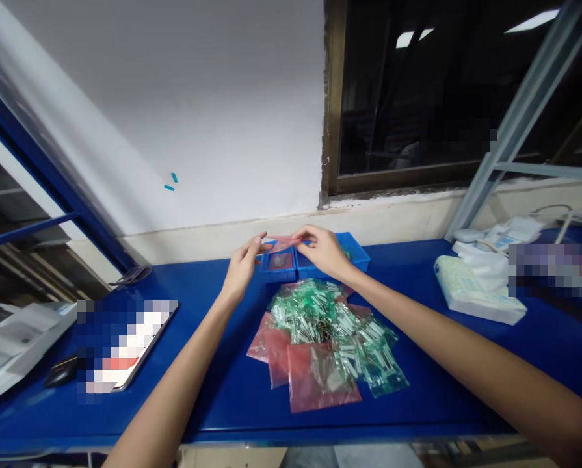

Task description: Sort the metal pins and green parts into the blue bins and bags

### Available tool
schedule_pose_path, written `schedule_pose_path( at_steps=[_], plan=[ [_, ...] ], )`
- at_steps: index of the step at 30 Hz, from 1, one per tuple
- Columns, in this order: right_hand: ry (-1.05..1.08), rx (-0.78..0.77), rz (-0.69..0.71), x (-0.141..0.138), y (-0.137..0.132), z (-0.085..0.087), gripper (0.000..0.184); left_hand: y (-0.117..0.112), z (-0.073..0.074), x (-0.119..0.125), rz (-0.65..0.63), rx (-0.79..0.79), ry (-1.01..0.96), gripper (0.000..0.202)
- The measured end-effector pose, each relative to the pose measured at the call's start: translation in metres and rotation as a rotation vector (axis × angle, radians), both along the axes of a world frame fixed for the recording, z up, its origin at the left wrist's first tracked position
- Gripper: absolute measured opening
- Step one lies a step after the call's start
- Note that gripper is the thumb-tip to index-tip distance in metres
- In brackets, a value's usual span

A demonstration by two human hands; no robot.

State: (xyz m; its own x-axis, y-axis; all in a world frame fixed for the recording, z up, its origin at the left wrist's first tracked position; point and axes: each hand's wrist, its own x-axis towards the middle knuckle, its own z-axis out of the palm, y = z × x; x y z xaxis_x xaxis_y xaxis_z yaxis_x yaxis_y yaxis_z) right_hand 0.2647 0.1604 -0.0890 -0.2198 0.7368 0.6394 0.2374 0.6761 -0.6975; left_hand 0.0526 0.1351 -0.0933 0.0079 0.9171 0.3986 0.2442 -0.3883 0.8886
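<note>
Between my two hands, above the blue bins, a pink plastic bag [281, 244] is stretched. My left hand [244, 260] pinches its left edge, and my right hand [322, 249] grips the right edge with thumb and fingers. Just below is a small blue bin [278, 274] with a pink bag inside. A second blue bin [359, 263] stands partly hidden behind my right hand. Nearer to me lies a heap of green-tinted clear bags [315, 312] holding small white strips. Several flat pink bags [315, 390] lie under and in front of that heap.
On the blue table [217, 396], a tissue pack [480, 292] lies at the right. A black mouse [61, 370] and a partly blurred flat item [144, 344] are at the left, near white packaging [17, 351]. A wall and a window frame [393, 181] stand behind.
</note>
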Motion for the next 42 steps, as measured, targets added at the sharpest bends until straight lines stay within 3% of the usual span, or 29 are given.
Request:
schedule_pose_path(
  at_steps=[6,10,13,15,19,23,26,29,32,35,38,42],
  plan=[
    [-0.360,0.054,0.039,-0.024,0.034,-0.002,0.021,0.022,-0.023,-0.014,0.085,-0.007,0.131,0.049],
    [-0.783,-0.010,0.151,-0.021,0.048,-0.001,0.007,0.031,-0.035,-0.022,0.227,-0.021,0.250,0.045],
    [-0.966,-0.052,0.111,-0.019,0.051,0.001,0.026,0.032,-0.041,-0.022,0.212,0.030,0.392,0.038],
    [-1.014,-0.040,0.091,-0.019,0.051,0.002,0.031,0.030,-0.044,-0.021,0.198,0.098,0.521,0.034],
    [-1.053,-0.017,0.075,-0.023,0.051,-0.001,0.024,0.026,-0.052,-0.015,0.185,0.201,0.744,0.039],
    [-1.029,0.031,0.047,-0.021,0.042,-0.003,0.021,0.023,-0.052,-0.013,0.231,0.259,0.752,0.040],
    [-0.844,0.200,-0.020,-0.008,0.019,-0.003,0.028,0.016,-0.041,-0.010,0.249,0.334,0.684,0.037],
    [-0.669,0.311,-0.026,0.017,-0.016,-0.008,0.031,0.001,-0.026,0.001,0.104,0.375,0.642,0.034],
    [-0.638,0.229,-0.009,0.045,-0.047,-0.020,0.026,-0.016,-0.016,0.017,-0.135,0.368,0.704,0.034],
    [-0.630,0.147,-0.031,0.067,-0.061,-0.040,0.021,-0.027,-0.016,0.031,-0.311,0.353,0.805,0.034],
    [-0.613,0.094,-0.023,0.076,-0.062,-0.055,0.023,-0.031,-0.024,0.039,-0.355,0.373,0.889,0.047],
    [-0.621,0.093,0.008,0.074,-0.060,-0.058,0.021,-0.030,-0.033,0.043,-0.375,0.369,0.912,0.050]
  ],
)
